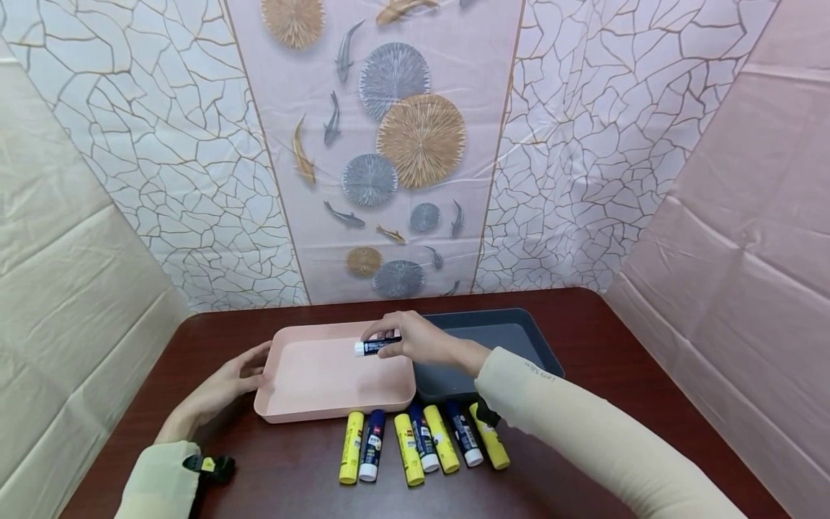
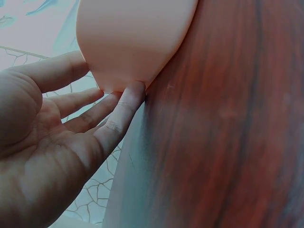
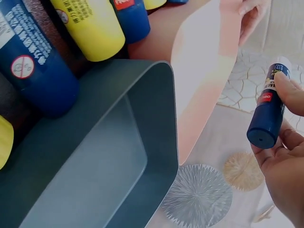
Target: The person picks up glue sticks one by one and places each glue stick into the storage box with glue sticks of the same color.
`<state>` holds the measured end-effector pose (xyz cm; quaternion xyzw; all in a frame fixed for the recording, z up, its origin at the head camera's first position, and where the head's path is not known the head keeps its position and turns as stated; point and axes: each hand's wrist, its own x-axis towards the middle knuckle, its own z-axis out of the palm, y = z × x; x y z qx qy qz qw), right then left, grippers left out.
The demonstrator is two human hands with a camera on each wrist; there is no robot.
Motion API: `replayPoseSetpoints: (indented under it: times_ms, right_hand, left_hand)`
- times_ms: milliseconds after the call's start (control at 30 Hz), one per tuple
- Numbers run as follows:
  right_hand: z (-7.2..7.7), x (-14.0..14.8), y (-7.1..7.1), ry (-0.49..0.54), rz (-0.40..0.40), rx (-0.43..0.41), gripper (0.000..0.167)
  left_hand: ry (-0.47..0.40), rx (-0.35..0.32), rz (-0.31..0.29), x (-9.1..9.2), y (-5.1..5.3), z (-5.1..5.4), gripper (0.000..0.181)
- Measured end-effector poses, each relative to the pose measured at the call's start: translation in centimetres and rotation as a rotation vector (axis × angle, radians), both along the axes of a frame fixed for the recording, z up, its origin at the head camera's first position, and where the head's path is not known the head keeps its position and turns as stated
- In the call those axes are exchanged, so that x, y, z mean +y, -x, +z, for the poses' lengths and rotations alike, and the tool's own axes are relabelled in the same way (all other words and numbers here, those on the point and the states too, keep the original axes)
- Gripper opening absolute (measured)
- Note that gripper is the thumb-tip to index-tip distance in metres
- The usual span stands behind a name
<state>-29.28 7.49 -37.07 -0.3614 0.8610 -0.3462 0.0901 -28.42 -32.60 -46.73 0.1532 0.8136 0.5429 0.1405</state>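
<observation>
My right hand [image 1: 415, 339] pinches a dark blue glue stick [image 1: 377, 347] with a white cap, held above the right part of the pink tray [image 1: 331, 371]. In the right wrist view the stick [image 3: 267, 111] lies between thumb and fingers, its blue end toward the camera. My left hand [image 1: 223, 386] touches the left rim of the pink tray; in the left wrist view the fingertips and thumb of this hand [image 2: 61, 128] rest against the tray's end wall [image 2: 128, 52], fingers fairly straight.
A dark grey tray [image 1: 499, 339] adjoins the pink one on the right, partly under my right forearm. Along the near side of both trays lie several glue sticks, yellow [image 1: 351, 448] and blue [image 1: 372, 447]. A patterned cloth [image 1: 402, 144] hangs behind the table.
</observation>
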Motion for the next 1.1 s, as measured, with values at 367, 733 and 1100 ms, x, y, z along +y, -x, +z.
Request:
replayPoseSetpoints:
  times_ms: [367,733,1100]
  right_hand:
    - [0.3,0.3,1.8,0.088,-0.01,-0.096,0.036]
    - [0.4,-0.8,4.0,0.04,0.014,-0.104,0.034]
    - [0.0,-2.5,5.9,0.056,-0.001,-0.155,0.032]
  left_hand:
    - [0.059,-0.007,0.026,0.2,0.1,0.0,0.08]
    - [0.064,-0.014,0.04,-0.1,0.0,0.0,0.081]
    - [0.046,-0.018,0.037,0.0,0.1,0.0,0.079]
